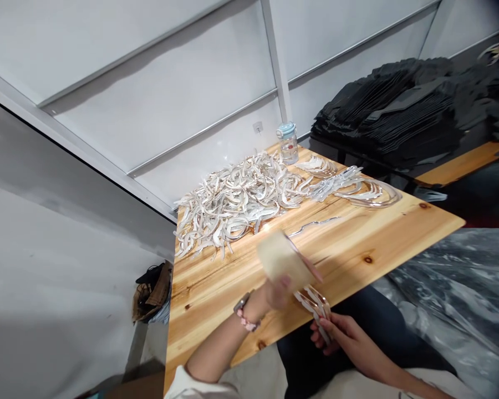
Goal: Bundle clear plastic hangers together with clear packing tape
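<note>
In the head view, a wide tape roll (280, 257) is clamped, blurred, in the fingers of the left hand (278, 291). A bunch of pale curved strips (311, 299) is pinched between the closed fingers of the right hand (343, 332), just below the roll. Taping of the bunch is judged to be in hand; steady alignment of strips and tape is called for. Beyond the fingers, a knotted wooden table (374, 238) is covered partly by a strip pile (241, 194); a panelled wall (191, 100) is noted behind.
</note>
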The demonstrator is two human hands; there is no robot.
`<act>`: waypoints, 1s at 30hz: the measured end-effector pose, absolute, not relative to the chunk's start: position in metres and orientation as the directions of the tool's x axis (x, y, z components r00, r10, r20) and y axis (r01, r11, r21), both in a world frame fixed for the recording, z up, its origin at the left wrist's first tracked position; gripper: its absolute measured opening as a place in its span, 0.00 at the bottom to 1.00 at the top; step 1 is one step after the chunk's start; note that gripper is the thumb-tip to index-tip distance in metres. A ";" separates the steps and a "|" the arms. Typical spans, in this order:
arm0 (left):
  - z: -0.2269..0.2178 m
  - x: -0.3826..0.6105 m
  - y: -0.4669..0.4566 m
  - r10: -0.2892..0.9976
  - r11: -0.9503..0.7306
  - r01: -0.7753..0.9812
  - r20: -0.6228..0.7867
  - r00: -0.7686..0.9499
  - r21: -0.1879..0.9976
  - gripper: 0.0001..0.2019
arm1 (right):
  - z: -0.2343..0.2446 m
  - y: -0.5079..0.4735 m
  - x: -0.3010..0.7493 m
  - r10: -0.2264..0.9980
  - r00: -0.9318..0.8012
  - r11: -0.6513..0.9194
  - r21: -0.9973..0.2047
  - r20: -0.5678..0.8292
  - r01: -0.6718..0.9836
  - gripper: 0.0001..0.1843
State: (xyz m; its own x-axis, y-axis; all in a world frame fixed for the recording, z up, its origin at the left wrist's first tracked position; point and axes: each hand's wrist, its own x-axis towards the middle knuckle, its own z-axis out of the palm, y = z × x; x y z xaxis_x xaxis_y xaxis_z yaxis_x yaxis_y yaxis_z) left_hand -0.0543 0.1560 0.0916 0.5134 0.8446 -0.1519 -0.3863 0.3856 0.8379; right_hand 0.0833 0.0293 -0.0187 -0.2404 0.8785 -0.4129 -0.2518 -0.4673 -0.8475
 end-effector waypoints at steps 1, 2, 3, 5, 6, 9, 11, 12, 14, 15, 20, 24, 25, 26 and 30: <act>0.083 -0.053 0.145 0.761 0.466 -0.298 -0.205 0.615 0.833 0.13 | -0.019 0.028 0.084 0.882 -0.219 -0.464 -0.850 -0.417 -0.249 0.33; 0.076 -0.050 0.138 0.693 0.515 -0.234 -0.239 0.680 0.825 0.11 | -0.020 0.027 0.084 0.885 -0.197 -0.461 -0.854 -0.422 -0.241 0.35; 0.070 -0.046 0.135 0.660 0.541 -0.214 -0.253 0.707 0.814 0.13 | -0.021 0.026 0.085 0.886 -0.181 -0.460 -0.857 -0.427 -0.232 0.36; 0.066 -0.037 0.142 0.719 0.549 -0.301 -0.257 0.646 0.780 0.21 | -0.022 0.024 0.087 0.886 -0.170 -0.462 -0.859 -0.432 -0.221 0.35; 0.068 -0.034 0.152 0.770 0.529 -0.375 -0.245 0.589 0.761 0.24 | -0.021 0.023 0.087 0.884 -0.176 -0.464 -0.857 -0.433 -0.223 0.34; 0.085 -0.033 0.189 0.922 0.362 -0.645 -0.156 0.354 0.673 0.21 | -0.018 0.024 0.088 0.882 -0.170 -0.470 -0.845 -0.439 -0.254 0.32; 0.095 -0.040 0.200 0.969 0.202 -0.696 -0.035 0.246 0.690 0.20 | -0.015 0.026 0.086 0.881 -0.141 -0.473 -0.837 -0.451 -0.276 0.32; 0.099 -0.043 0.199 0.968 0.136 -0.660 0.042 0.247 0.739 0.22 | -0.014 0.026 0.085 0.881 -0.126 -0.473 -0.832 -0.457 -0.289 0.32; 0.098 -0.049 0.183 0.881 0.078 -0.467 0.158 0.446 0.881 0.26 | -0.015 0.026 0.083 0.880 -0.102 -0.471 -0.821 -0.465 -0.323 0.31; 0.094 -0.050 0.170 0.774 0.075 -0.339 0.160 0.613 0.938 0.26 | -0.016 0.026 0.082 0.877 -0.096 -0.472 -0.811 -0.470 -0.344 0.31; 0.066 -0.039 0.126 0.337 0.078 -0.028 0.000 0.941 0.997 0.16 | -0.022 0.019 0.084 0.861 -0.025 -0.470 -0.776 -0.508 -0.421 0.30; 0.067 -0.032 0.163 0.717 0.409 -0.364 -0.049 0.695 0.837 0.19 | -0.018 0.021 0.085 0.858 -0.092 -0.493 -0.759 -0.505 -0.426 0.28; 0.071 -0.034 0.176 0.811 0.394 -0.470 -0.058 0.582 0.790 0.20 | -0.017 0.022 0.084 0.860 -0.088 -0.489 -0.759 -0.503 -0.430 0.28; 0.076 -0.036 0.186 0.904 0.352 -0.606 -0.091 0.418 0.714 0.18 | -0.017 0.024 0.084 0.860 -0.077 -0.484 -0.759 -0.504 -0.436 0.28; 0.088 -0.045 0.180 0.966 0.224 -0.667 -0.070 0.250 0.711 0.21 | -0.018 0.026 0.081 0.858 -0.069 -0.480 -0.747 -0.509 -0.461 0.27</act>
State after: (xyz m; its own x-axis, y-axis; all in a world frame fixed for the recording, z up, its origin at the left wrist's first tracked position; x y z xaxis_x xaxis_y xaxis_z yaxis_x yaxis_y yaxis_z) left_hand -0.0446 0.1796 0.0876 0.2502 0.9657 -0.0700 -0.6668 0.2243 0.7107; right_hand 0.0815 0.0263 -0.0184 -0.0694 0.8579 -0.5091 -0.4605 -0.4802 -0.7465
